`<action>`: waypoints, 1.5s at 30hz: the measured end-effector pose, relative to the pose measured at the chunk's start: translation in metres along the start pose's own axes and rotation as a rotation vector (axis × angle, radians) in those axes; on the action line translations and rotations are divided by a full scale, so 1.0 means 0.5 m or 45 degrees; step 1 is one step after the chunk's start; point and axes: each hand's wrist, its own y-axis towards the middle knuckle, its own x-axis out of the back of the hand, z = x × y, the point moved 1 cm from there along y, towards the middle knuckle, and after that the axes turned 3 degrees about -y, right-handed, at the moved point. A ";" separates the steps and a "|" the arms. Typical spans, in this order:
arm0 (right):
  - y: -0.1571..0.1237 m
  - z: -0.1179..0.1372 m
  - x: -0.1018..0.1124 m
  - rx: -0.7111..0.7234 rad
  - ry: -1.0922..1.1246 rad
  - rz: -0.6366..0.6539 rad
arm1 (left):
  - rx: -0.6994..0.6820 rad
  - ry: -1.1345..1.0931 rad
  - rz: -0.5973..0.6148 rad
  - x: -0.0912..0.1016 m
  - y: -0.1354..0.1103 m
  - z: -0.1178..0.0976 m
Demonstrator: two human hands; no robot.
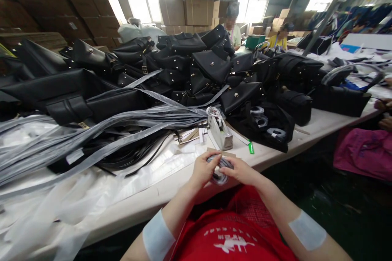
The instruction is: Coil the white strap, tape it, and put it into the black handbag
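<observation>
My left hand (203, 169) and my right hand (241, 170) meet at the front edge of the white table (324, 124). Together they grip a coiled strap wrapped in clear plastic (219, 169), black and grey, rolled into a small bundle between my fingers. Just beyond my hands stands a tape dispenser (219, 130) with a roll on top. A sheaf of long plastic-sleeved straps (101, 130) fans out to the left across the table.
A large heap of black handbags (196, 65) covers the back of the table. Rolled straps (260, 118) lie on black cloth at right. Clear plastic bags (61, 208) spread at front left. Cardboard boxes (190, 12) are stacked behind. Other people work at the far side; a pink bag (364, 153) sits right.
</observation>
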 end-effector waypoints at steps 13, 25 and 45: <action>-0.008 -0.017 -0.001 0.003 -0.207 0.240 | 0.031 0.011 -0.046 0.005 -0.052 0.036; 0.032 -0.092 -0.038 -0.140 -0.429 -0.197 | 0.454 -0.058 0.261 0.001 -0.188 0.150; 0.049 -0.140 -0.024 0.008 -1.205 -0.534 | 0.498 -0.131 0.262 -0.002 -0.164 0.136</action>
